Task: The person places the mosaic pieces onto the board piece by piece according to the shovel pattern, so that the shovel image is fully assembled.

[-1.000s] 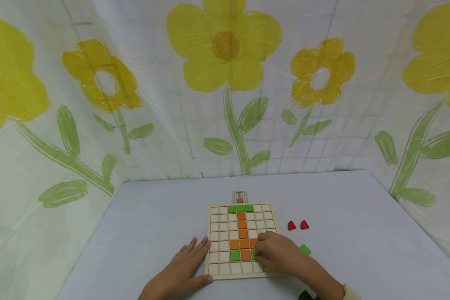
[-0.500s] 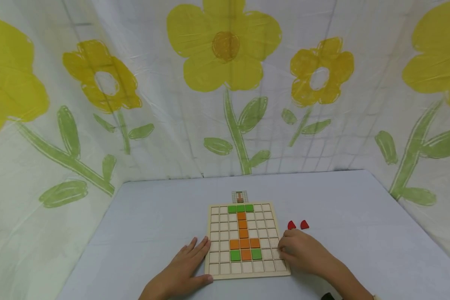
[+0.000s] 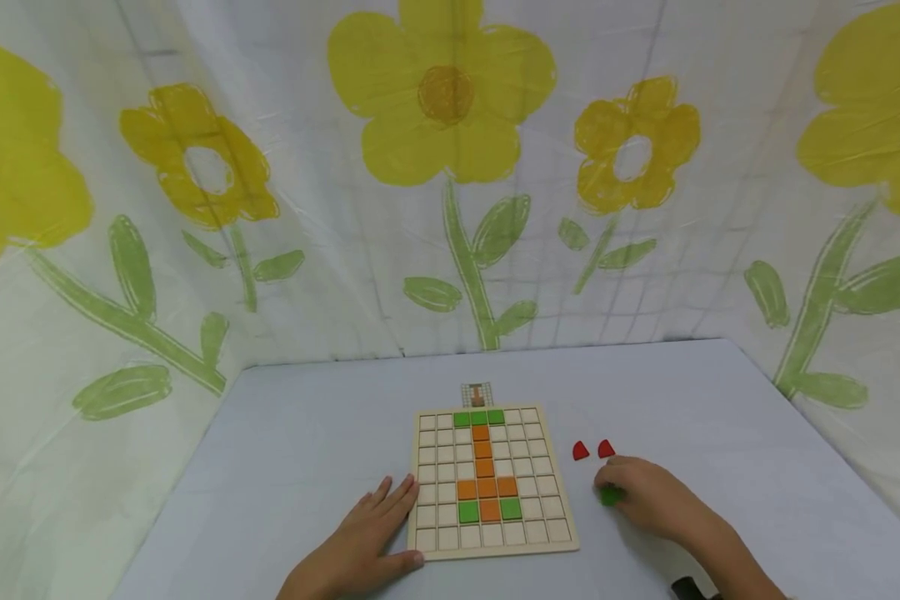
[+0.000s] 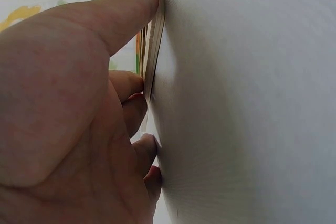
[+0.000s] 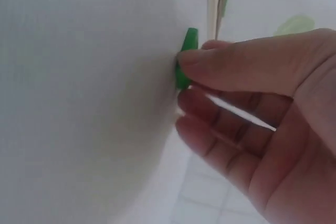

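Note:
A wooden grid board (image 3: 441,467) lies flat on the pale table (image 3: 307,442). It carries a column of orange tiles (image 3: 483,451), a green row (image 3: 479,417) at its far end and two green tiles (image 3: 468,511) near its front. My left hand (image 3: 387,502) rests flat on the table with straight fingers against the board's left edge (image 4: 155,40). To the right of the board, my right hand (image 3: 621,487) pinches a loose green tile (image 3: 610,497) that lies on the table; the thumb (image 5: 210,61) lies over the tile (image 5: 187,45).
Two small red pieces (image 3: 581,451) lie on the table just beyond my right hand. A small pattern card (image 3: 477,393) sits at the board's far edge. Flower-printed cloth (image 3: 450,208) walls in the table on three sides.
My right hand left a green tile on the board beside the orange ones, moved off to the right, and now pinches the loose green tile. The left hand has not moved.

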A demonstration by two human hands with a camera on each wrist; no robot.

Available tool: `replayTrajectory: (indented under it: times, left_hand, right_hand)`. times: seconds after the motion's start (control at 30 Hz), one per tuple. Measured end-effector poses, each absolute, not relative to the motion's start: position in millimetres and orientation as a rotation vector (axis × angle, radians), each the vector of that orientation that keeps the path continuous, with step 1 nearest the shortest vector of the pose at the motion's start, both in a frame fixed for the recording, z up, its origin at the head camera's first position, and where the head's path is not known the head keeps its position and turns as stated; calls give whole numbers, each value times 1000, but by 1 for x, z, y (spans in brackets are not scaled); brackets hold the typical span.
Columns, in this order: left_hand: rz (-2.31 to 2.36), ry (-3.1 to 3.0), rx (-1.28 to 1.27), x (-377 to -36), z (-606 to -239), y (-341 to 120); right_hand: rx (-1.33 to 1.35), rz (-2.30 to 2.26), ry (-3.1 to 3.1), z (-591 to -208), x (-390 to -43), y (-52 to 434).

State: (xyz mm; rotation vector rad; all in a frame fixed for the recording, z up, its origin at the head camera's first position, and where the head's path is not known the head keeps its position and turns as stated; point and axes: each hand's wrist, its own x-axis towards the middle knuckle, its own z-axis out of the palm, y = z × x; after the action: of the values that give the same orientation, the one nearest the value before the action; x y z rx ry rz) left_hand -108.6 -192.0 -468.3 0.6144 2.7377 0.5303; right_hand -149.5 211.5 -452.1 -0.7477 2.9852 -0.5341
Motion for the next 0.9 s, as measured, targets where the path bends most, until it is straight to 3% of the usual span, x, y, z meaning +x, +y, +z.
replayTrajectory:
  times: [0.2,0.9]
  left_hand:
    - [529,2755,629,-108,-467,-192]
    - [541,2759,629,-107,-468,-191]
  right_hand:
    - [-943,-633,2944,-456,-149,203]
    - [-990,-651,2830,-451,-144,182]
